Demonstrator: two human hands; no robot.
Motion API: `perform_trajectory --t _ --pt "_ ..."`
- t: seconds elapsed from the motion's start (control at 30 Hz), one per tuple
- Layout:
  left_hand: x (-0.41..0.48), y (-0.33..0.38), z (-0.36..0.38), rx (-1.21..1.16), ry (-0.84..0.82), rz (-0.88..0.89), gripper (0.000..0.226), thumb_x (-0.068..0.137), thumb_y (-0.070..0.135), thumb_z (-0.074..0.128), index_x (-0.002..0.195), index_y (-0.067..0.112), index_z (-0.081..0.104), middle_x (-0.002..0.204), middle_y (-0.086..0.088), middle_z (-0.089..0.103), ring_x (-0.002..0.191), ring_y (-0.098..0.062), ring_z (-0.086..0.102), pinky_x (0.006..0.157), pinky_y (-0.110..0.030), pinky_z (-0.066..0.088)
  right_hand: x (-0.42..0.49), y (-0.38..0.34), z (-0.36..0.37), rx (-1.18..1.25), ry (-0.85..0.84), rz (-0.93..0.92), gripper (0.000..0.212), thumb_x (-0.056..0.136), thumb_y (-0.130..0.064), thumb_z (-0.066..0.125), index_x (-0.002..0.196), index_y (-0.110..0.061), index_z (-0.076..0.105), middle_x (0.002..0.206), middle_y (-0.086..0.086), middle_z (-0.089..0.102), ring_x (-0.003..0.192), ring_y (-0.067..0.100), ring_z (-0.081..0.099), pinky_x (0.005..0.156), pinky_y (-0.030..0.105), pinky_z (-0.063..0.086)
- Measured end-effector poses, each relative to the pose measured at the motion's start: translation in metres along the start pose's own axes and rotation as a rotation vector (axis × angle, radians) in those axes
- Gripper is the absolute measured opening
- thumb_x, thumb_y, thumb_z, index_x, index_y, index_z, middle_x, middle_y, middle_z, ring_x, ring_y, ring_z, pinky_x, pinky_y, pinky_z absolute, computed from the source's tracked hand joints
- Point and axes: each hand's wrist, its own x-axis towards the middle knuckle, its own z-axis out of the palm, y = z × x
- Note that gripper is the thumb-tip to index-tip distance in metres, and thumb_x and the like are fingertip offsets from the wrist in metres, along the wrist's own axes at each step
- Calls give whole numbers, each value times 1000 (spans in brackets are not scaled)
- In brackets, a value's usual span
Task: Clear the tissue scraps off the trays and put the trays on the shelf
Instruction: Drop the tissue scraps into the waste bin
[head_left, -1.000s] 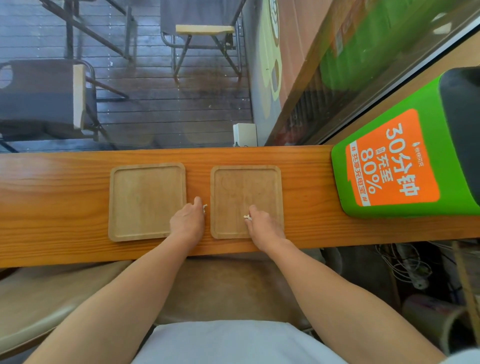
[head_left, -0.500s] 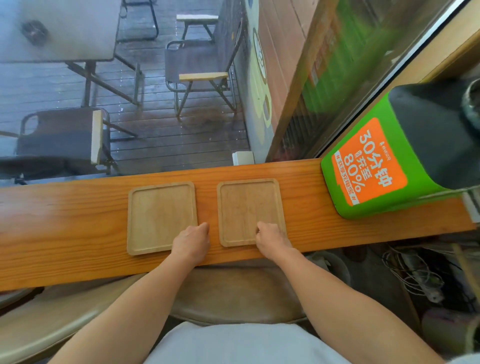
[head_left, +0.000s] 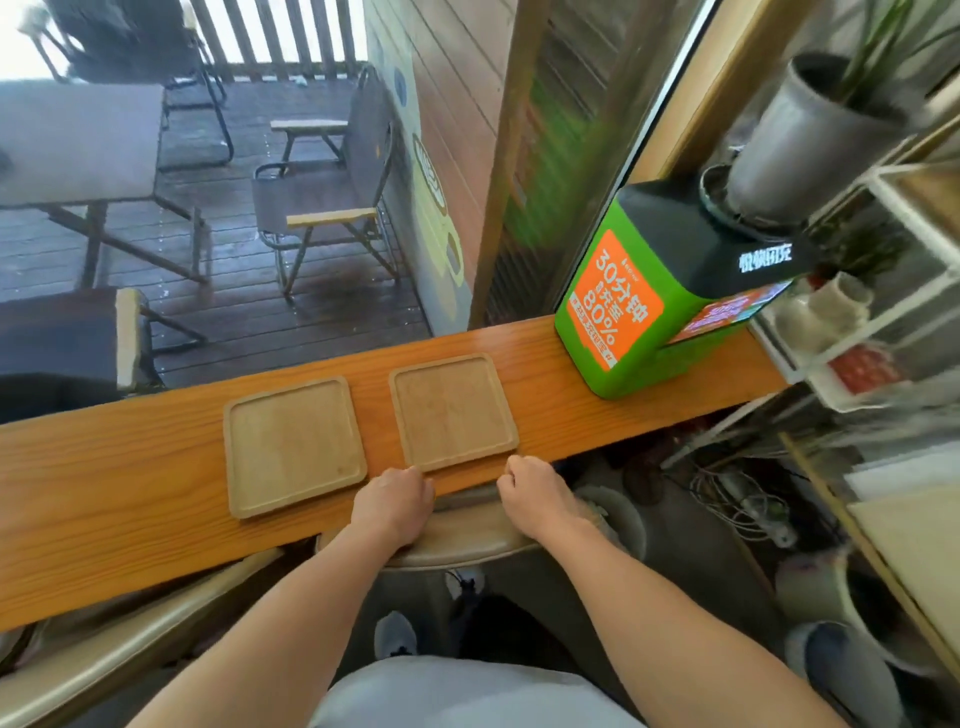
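Both of my hands are curled into loose fists at the near edge of the tabletop (head_left: 130, 499). My left hand (head_left: 396, 501) sits at the 6 o'clock side of the gap between the two trays, and my right hand (head_left: 535, 496) is just off the right tray's near corner. I can't tell whether either fist has tissue scraps in it — the fingers hide the palms.

The left tray (head_left: 293, 444) and the right tray (head_left: 453, 411) lie flat side by side, a little apart, and I see no scraps on either. So I judge the clearing step is about finished, with the scraps, if I have them, yet to be dropped somewhere.

The white wire shelf (head_left: 883, 332) stands at about 3 o'clock, past the green charging box (head_left: 644, 306). Next I'd need to free my hands, then lift each tray by its rim — or stack them — and carry them around that box.
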Motion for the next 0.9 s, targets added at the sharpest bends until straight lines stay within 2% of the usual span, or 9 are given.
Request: perform_trajectory --t 0.03,0.1,0.2,0.37,0.57,0.73,0.9 --pt "-3 10 -2 -22 -3 13 36 100 40 34 92 18 61 89 -4 65 80 -27 63 66 -37 49 -6 4 -5 14 38 1 26 92 -34 33 69 -26 41 76 -4 47 67 16 49 57 35 38" --pt "-11 74 9 -9 -1 125 34 99 38 33 85 22 59 79 1 61 69 -21 58 61 -35 47 -33 54 -30 73 167 81 27 94 -32 32 69 -25 39 75 -4 47 65 16 47 58 35 38" --pt "-14 101 12 -7 21 163 36 97 39 32 76 23 56 72 3 58 61 -17 55 56 -33 41 -37 77 -35 84 207 93 27 95 -29 32 69 -23 38 76 -4 46 66 18 47 58 36 35" --pt "-7 119 8 32 120 222 36 96 39 31 78 20 57 79 -5 63 70 -28 59 62 -36 43 -47 86 -37 113 168 137 26 96 -28 32 74 -19 42 85 0 51 78 24 52 67 38 42" --pt "3 243 49 -6 164 295 34 94 39 33 80 17 54 82 -9 64 75 -35 63 62 -40 49 -67 214 -59 117 192 238 24 99 -25 36 99 -11 56 108 11 60 96 30 59 73 35 41" --pt "-2 309 120 71 53 356 29 95 39 34 79 21 49 84 -5 63 79 -35 64 58 -36 37 -80 304 -67 162 167 335 24 96 -23 37 99 -10 57 109 12 60 96 32 59 72 36 40" --pt "-20 330 177 181 -81 380 34 96 40 32 91 19 58 95 -7 68 84 -35 65 63 -40 45 -96 359 -51 172 53 435 24 96 -26 41 101 -12 59 110 10 60 96 31 60 77 39 47"
